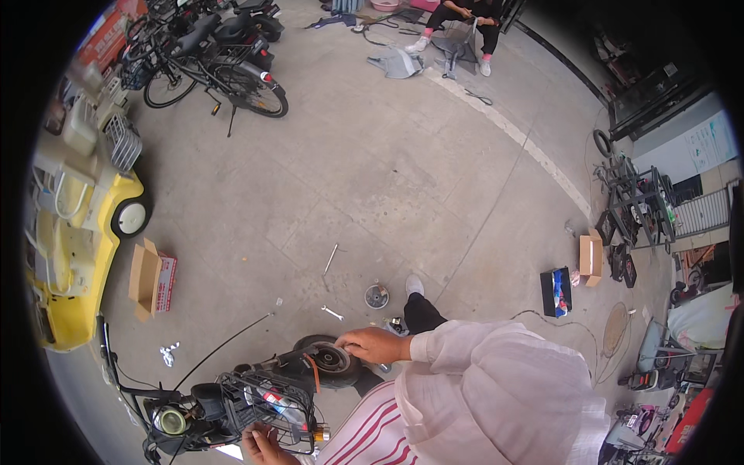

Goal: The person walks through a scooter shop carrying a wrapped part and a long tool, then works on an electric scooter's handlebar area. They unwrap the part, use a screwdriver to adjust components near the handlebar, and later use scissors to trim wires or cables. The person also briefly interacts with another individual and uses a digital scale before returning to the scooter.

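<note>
- Right hand (pixel 372 345) rests flat on the small wheel (pixel 332 361) of a scooter (pixel 256 387) lying near the person, fingers spread over the tyre.
- Left hand (pixel 263 446) grips the scooter's wire basket (pixel 271 407) at the near edge.
- A wrench (pixel 332 313), a long rod (pixel 331 258) and a round metal part (pixel 377 295) lie on the concrete just beyond the wheel.
- A cardboard box (pixel 151 279) sits to the left.
</note>
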Action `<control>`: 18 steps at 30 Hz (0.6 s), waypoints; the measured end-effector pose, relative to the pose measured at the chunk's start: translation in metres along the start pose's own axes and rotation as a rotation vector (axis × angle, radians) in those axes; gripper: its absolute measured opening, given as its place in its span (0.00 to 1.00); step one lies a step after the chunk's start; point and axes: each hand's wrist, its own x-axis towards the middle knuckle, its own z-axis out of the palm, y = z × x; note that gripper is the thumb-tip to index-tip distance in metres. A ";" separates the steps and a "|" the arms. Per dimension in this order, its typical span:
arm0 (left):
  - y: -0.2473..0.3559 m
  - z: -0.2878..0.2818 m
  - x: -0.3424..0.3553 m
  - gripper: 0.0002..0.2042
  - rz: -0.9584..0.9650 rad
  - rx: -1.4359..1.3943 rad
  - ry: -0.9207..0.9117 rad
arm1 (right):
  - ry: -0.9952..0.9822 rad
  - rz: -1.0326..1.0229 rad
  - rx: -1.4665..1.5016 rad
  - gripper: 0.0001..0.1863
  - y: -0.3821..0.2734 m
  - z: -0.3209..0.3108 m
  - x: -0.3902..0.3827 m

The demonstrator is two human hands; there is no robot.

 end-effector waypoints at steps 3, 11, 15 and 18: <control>0.037 0.122 -0.017 0.15 0.033 -0.037 -0.123 | 0.268 0.025 -0.014 0.13 0.026 -0.111 -0.051; 0.157 0.427 -0.096 0.08 0.419 0.060 -0.919 | 1.276 0.358 0.007 0.11 0.084 -0.299 -0.295; 0.163 0.488 -0.114 0.15 0.404 0.216 -1.180 | 1.534 0.344 0.114 0.10 0.097 -0.301 -0.334; 0.174 0.539 -0.142 0.09 0.403 0.072 -1.203 | 1.555 0.345 0.217 0.11 0.094 -0.309 -0.334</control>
